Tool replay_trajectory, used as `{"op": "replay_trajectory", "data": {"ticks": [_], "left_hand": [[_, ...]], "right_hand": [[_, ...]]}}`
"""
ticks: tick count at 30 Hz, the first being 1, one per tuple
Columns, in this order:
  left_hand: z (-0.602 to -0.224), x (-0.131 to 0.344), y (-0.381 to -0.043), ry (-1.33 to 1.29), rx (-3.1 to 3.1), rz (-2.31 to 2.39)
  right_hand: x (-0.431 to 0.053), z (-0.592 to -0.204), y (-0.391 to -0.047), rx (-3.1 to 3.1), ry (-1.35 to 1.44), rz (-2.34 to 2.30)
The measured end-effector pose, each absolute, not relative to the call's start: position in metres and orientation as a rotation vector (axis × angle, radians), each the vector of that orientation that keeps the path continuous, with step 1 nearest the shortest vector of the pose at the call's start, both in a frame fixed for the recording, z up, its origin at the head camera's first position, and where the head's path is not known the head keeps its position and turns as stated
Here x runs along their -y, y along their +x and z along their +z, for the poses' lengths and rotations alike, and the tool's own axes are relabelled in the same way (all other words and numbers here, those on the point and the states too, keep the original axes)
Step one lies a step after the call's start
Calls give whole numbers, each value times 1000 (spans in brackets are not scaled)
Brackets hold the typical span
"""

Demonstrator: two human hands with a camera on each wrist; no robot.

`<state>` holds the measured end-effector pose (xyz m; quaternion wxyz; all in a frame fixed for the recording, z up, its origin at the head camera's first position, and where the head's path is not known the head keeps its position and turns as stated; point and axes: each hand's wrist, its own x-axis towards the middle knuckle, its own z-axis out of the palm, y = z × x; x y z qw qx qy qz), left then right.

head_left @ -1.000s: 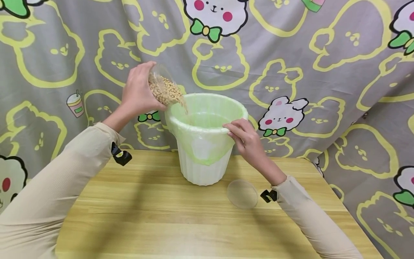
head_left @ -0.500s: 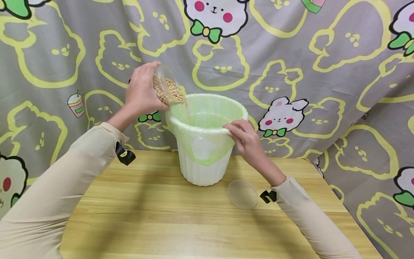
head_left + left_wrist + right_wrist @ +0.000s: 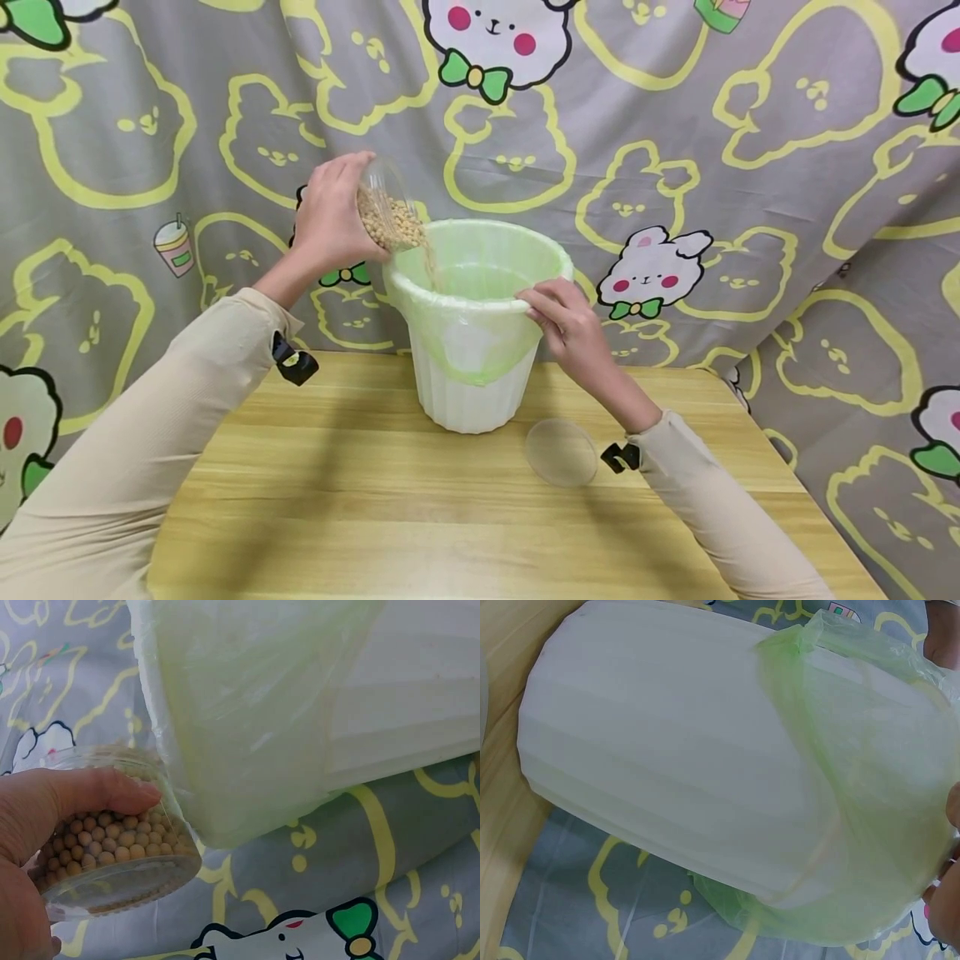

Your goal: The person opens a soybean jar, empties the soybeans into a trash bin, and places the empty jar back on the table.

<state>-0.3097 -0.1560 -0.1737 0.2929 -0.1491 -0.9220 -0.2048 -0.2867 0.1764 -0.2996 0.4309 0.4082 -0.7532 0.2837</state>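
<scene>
My left hand point(image 3: 336, 212) grips a clear plastic jar point(image 3: 120, 870) of round, pale beans point(image 3: 112, 840), tilted over the left rim of a white bin point(image 3: 472, 408). Some beans are falling from the jar's mouth into the bin. A thin green bin liner point(image 3: 480, 287) lines the bin and folds down over its outside. At the front right of the rim my right hand point(image 3: 572, 325) pinches the edge through the liner, fingers on top and thumb below. Only the fingers of that hand show at the right side of the right wrist view.
A round translucent lid point(image 3: 561, 452) lies flat on the wooden table point(image 3: 360, 517), right of the bin. Behind the table hangs a grey curtain point(image 3: 517, 179) with cartoon prints, close to the bin's back.
My left hand has shifted slightly right with the jar, bringing its mouth further over the rim, while beans keep falling. The right hand stays at the rim.
</scene>
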Motion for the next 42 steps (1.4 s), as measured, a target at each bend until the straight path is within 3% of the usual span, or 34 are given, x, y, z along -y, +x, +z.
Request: {"op": "replay_trajectory", "data": {"ticks": [42], "left_hand": [[-167,146,-316,-536,2512,-336]], "right_hand": [[-176,-301,-288,1873,1012,754]]}}
